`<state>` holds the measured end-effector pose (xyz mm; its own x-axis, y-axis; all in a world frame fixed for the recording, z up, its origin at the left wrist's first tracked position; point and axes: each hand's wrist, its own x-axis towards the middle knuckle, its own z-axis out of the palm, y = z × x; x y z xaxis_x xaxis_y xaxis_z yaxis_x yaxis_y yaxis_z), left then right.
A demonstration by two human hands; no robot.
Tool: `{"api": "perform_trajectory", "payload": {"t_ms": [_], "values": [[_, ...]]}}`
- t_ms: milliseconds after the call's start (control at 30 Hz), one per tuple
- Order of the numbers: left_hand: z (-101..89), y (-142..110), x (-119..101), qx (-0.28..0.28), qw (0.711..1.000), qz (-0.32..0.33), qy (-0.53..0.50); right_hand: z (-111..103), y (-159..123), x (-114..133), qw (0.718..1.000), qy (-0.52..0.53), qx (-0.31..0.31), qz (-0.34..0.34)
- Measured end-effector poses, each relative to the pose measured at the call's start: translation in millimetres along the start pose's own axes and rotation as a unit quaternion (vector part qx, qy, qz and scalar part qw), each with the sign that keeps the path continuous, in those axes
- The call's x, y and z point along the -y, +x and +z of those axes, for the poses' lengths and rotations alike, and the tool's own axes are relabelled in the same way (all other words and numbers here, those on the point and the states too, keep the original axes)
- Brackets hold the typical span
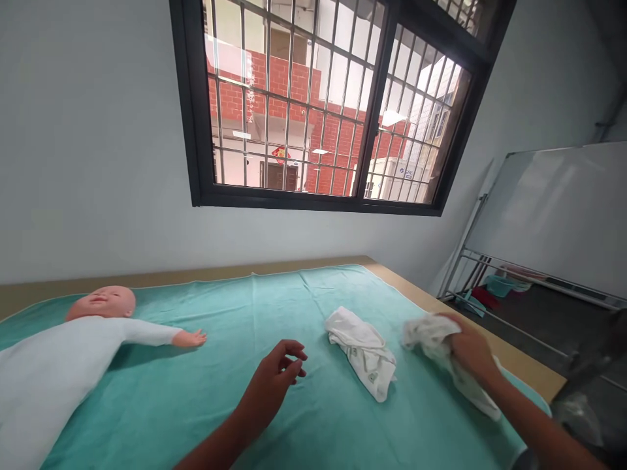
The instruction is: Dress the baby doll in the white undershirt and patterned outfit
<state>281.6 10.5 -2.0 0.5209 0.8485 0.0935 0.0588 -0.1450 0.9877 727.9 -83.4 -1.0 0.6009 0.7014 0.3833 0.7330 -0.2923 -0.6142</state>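
A baby doll (73, 346) in a white garment lies on its back at the left of a green towel (274, 307), one arm stretched out. My left hand (274, 378) hovers over the middle of the towel, fingers loosely curled and apart, holding nothing. My right hand (470, 352) is closed on a crumpled white cloth (431, 339) at the right edge. A second bunched white garment (365, 352) lies on the towel between my two hands.
The towel covers a wooden table (519, 362) set against a grey wall under a barred window (333, 104). To the right a whiteboard (553, 215) on a metal stand leans near the table, with small items on the floor.
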Motion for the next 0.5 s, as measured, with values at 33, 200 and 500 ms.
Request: {"api": "perform_trajectory", "payload": {"t_ms": [33,200,500], "values": [[0.3,1.7,7.2,0.001,1.0,-0.005,0.005,12.0,-5.5,-12.1,0.995,-0.074,0.064,-0.02],[4.9,4.5,38.2,-0.012,0.998,-0.048,0.035,39.3,-23.6,-7.0,0.978,-0.195,0.052,-0.052],[11.8,2.8,46.6,-0.035,0.998,-0.014,0.055,87.4,-41.3,87.6,0.979,-0.06,0.184,-0.066]]}}
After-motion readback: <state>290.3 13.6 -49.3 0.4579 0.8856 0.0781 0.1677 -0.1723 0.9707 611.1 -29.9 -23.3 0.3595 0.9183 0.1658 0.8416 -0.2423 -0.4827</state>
